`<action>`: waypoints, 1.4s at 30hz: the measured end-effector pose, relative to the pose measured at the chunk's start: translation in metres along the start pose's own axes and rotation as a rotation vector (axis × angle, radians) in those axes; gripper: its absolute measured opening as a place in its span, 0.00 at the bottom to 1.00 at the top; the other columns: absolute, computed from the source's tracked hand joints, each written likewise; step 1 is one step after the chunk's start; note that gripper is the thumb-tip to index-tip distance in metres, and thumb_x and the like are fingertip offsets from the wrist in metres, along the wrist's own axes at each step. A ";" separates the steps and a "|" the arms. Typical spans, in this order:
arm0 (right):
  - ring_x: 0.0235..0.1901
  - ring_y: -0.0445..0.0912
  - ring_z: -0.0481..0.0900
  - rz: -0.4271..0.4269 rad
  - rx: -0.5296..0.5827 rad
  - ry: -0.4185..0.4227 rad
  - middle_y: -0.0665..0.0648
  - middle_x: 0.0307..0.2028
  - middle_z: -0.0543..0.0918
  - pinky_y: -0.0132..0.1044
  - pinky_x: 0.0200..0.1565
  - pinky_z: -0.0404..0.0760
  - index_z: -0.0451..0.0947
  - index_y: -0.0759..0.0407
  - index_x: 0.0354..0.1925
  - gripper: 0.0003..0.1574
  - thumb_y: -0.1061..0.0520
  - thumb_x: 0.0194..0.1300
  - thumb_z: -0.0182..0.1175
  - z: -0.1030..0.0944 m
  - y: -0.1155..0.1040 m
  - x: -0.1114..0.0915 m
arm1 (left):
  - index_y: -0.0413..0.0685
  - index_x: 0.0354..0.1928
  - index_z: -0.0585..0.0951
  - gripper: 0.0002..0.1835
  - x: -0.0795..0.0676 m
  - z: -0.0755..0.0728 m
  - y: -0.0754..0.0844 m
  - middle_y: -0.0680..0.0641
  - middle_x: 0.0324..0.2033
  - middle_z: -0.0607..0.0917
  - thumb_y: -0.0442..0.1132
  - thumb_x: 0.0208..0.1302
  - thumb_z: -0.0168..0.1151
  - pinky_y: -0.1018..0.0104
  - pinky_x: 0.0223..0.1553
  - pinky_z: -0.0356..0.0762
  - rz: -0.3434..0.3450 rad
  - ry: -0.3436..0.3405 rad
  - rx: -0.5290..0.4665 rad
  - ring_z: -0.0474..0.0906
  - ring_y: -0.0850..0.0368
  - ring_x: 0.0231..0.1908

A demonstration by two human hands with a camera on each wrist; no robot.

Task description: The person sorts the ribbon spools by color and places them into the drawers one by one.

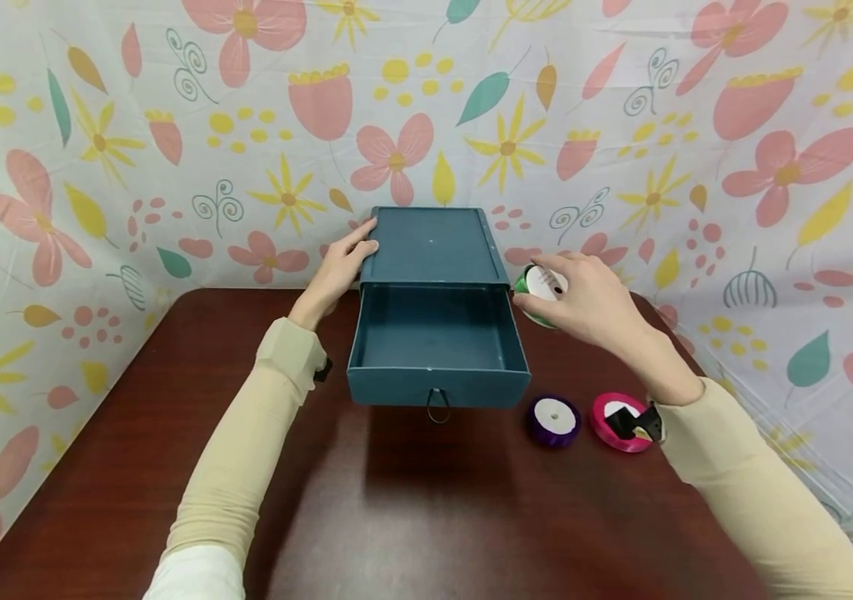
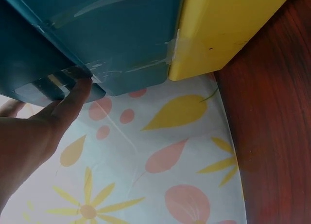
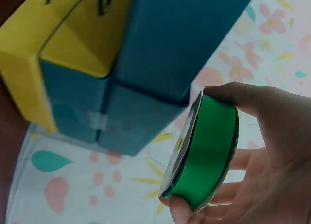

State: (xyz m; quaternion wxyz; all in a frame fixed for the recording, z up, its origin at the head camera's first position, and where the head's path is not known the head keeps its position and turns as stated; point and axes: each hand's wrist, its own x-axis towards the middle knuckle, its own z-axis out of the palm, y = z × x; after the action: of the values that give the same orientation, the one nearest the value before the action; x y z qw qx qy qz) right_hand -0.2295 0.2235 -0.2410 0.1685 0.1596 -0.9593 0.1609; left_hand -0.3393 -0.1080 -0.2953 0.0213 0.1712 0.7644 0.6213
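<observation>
In the head view, my right hand (image 1: 595,300) grips a spool of green ribbon (image 1: 544,286) beside the right side of a blue drawer box (image 1: 434,246). The right wrist view shows thumb and fingers around the rims of this green ribbon spool (image 3: 209,148), held off the table. A drawer (image 1: 437,388) with a small dark loop pull sticks out of the box toward me. My left hand (image 1: 342,265) rests on the box's upper left edge. In the left wrist view its fingers (image 2: 75,100) touch the blue side; some fingers are hidden.
On the brown table (image 1: 426,533), right of the drawer, lie a purple ribbon spool (image 1: 556,416) and a pink ribbon spool (image 1: 614,410), the latter partly behind my right wrist strap. Yellow drawer units (image 2: 218,29) adjoin the blue box. A flower-patterned cloth (image 1: 471,100) hangs behind.
</observation>
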 end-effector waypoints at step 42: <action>0.44 0.48 0.74 -0.235 -0.009 -0.233 0.56 0.51 0.78 0.38 0.33 0.78 0.76 0.51 0.60 0.39 0.35 0.54 0.67 0.026 -0.098 0.015 | 0.65 0.74 0.58 0.29 0.006 0.000 -0.012 0.56 0.09 0.58 0.54 0.74 0.45 0.62 0.22 0.60 0.087 0.041 0.084 0.49 0.58 0.11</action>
State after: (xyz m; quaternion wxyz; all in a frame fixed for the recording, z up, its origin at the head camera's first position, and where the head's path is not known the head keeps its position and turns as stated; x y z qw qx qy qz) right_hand -0.2144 0.1228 -0.2337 0.0742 0.2874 -0.9478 0.1162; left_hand -0.3481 -0.1086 -0.3057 -0.0286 0.1924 0.7820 0.5922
